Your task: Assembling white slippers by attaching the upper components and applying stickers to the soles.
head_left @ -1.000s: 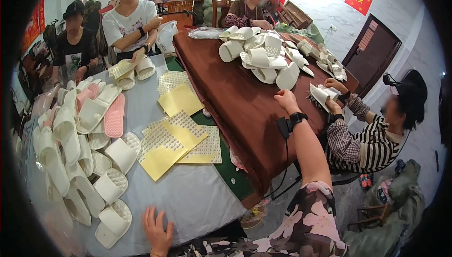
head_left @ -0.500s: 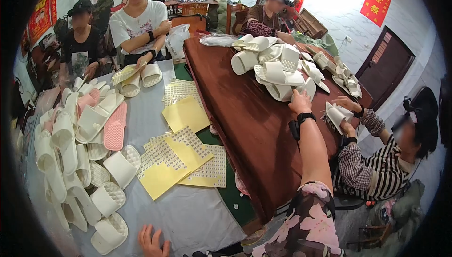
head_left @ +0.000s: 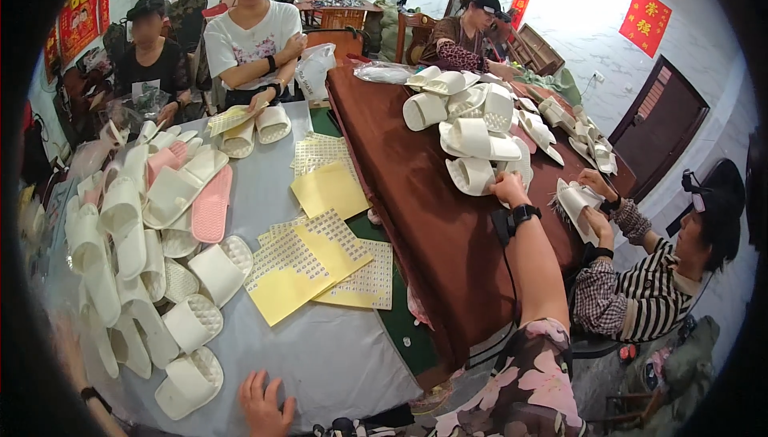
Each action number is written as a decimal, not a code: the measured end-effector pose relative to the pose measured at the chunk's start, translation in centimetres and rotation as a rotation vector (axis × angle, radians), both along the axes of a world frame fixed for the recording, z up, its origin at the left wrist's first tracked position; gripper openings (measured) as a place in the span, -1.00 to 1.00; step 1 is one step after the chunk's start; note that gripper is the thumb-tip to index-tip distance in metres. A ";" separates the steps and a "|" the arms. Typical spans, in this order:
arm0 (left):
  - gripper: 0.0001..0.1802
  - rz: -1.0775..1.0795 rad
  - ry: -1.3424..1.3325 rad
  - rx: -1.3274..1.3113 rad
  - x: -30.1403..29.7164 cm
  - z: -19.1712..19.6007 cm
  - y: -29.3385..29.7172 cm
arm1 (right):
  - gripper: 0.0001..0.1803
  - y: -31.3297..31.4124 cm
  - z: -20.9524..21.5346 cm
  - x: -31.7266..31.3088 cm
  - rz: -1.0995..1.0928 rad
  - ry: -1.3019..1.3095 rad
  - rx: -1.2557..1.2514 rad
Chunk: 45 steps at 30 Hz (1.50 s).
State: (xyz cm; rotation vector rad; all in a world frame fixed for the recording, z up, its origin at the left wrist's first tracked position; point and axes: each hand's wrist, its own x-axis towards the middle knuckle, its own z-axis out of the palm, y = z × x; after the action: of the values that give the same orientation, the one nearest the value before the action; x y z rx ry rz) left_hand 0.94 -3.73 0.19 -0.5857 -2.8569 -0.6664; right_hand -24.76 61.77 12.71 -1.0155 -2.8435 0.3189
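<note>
My right hand [head_left: 510,187] reaches across the brown-covered table to a heap of white slippers. Its fingers are closed at the near edge of a white slipper [head_left: 516,163] low in the heap. Other white slippers [head_left: 483,138] lie tumbled against and above it. My left hand [head_left: 266,406] rests on the grey-covered table at the lower edge, fingers apart, holding nothing. The nearest thing to it is a white slipper [head_left: 190,382] with a bumpy footbed, at the end of a large pile of white and pink slippers [head_left: 211,205].
Yellow sticker sheets [head_left: 308,265] overlap mid-table. On the right, a co-worker's hands [head_left: 596,213] hold a white slipper [head_left: 576,201]. Another person's hand [head_left: 260,101] touches slippers at the far end. An arm with a dark wristband [head_left: 94,397] enters at lower left. A dark door [head_left: 660,113] stands behind.
My right hand's fingers have closed on the slipper's edge. My left hand stays on the table. Another person's arm has come in at the lower left. The whole view has shifted slightly.
</note>
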 end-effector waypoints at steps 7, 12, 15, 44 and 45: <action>-0.52 0.019 0.018 0.105 0.1 -0.9 0.3 | -0.64 -7.9 -0.3 11.1 0.142 -0.002 0.099; -0.52 0.002 0.100 0.163 0.0 -2.2 -0.1 | -0.65 -12.2 0.4 16.2 0.172 0.061 0.122; -0.52 0.003 0.134 0.184 0.1 -2.6 -0.3 | -0.65 -10.3 0.9 15.2 0.235 0.156 0.199; 0.16 -0.406 -0.337 0.885 1.8 6.5 -0.5 | -0.83 -33.7 19.1 24.1 0.772 0.357 -1.217; 0.16 -0.394 -0.337 0.878 2.1 6.1 -0.5 | -0.81 -35.8 17.8 24.2 0.760 0.306 -1.291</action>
State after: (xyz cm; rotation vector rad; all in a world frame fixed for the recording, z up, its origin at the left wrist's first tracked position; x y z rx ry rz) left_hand 3.04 -4.18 6.30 -0.9166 -2.3118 -2.0735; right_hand -0.61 25.93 30.51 0.2114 -2.3626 2.2500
